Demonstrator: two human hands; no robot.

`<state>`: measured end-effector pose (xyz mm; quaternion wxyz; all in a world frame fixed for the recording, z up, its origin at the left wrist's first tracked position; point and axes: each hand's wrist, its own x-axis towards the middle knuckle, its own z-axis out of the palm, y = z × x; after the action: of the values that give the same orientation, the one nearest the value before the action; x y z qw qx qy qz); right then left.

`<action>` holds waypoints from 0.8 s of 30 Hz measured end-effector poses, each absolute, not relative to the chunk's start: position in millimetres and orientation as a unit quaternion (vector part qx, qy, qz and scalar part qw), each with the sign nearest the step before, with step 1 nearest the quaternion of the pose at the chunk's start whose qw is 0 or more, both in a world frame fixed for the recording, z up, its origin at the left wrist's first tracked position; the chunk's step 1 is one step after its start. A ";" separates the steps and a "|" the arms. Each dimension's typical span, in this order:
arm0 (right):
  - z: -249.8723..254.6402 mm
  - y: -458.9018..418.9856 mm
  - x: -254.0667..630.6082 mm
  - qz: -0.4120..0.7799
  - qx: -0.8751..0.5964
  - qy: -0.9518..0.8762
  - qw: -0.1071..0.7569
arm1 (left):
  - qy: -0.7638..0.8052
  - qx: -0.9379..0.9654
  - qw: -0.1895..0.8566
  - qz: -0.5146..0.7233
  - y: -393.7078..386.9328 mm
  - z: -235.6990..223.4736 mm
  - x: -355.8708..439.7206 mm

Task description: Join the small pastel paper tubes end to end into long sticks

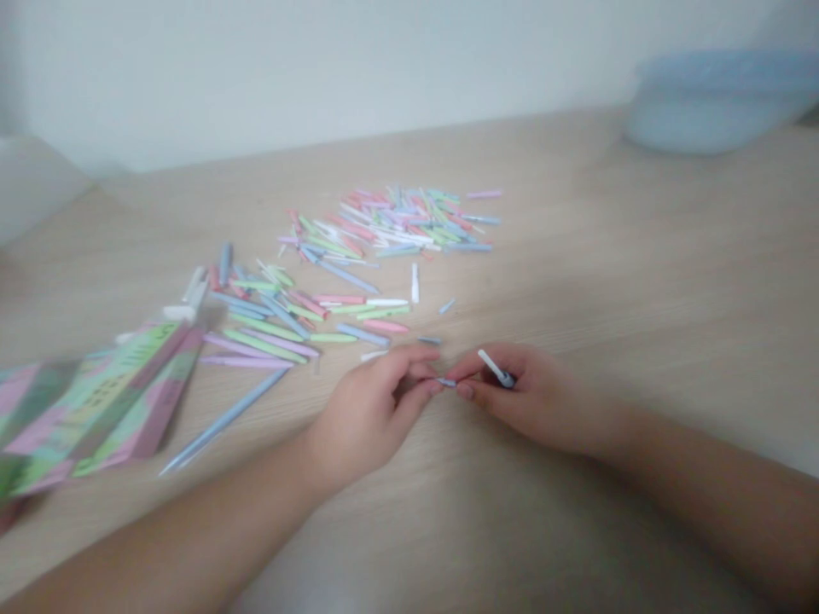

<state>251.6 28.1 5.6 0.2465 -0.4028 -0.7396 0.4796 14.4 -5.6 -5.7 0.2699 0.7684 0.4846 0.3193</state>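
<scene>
My left hand (pixel 364 414) and my right hand (pixel 550 401) meet fingertip to fingertip above the table. Between them is a small blue pen part (pixel 446 383), pinched by the left thumb and fingers, with the right fingertips touching its other end. Tucked in my right hand is a second piece, a blue pen part with a white stem (pixel 491 366) pointing up and to the left. Blur hides the finer details of both pieces. Just beyond my fingers lie a short blue piece (pixel 429 340) and a white pen part (pixel 415 283).
Loose pastel pen parts form a far pile (pixel 409 223) and a nearer pile (pixel 269 315). Colourful printed boxes (pixel 128 392) lie at the left beside long blue sticks (pixel 223 422). A blurred blue translucent container or bag (pixel 717 102) is at the back right, near the wall (pixel 320 77).
</scene>
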 end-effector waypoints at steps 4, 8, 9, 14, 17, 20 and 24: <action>7.5 27.1 251.4 0.496 -0.419 -0.723 0.237 | 0.497 0.759 0.263 0.329 -5.7 -6.6 14.3; 9.7 27.2 252.7 0.494 -0.410 -0.731 0.231 | 0.490 0.770 0.257 0.317 -5.5 -2.9 15.2; 10.5 27.4 253.0 0.496 -0.402 -0.735 0.228 | 0.486 0.776 0.256 0.309 -5.5 -1.7 15.4; 14.3 26.5 252.4 0.475 -0.374 -0.763 0.229 | 0.471 0.790 0.263 0.291 -5.8 1.3 15.2; 12.8 23.6 252.6 0.454 -0.348 -0.784 0.240 | 0.471 0.787 0.270 0.294 -6.1 -0.6 13.8; 7.8 20.3 253.5 0.440 -0.313 -0.808 0.236 | 0.470 0.791 0.263 0.290 -6.7 -4.1 12.8; 2.5 20.8 255.5 0.393 -0.318 -0.826 0.250 | 0.465 0.804 0.213 0.304 -8.5 -7.4 13.1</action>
<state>255.5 20.8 2.5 0.2499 -0.3177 -0.8259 0.3930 13.1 -8.5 -7.4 0.2131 0.8039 0.4649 0.3035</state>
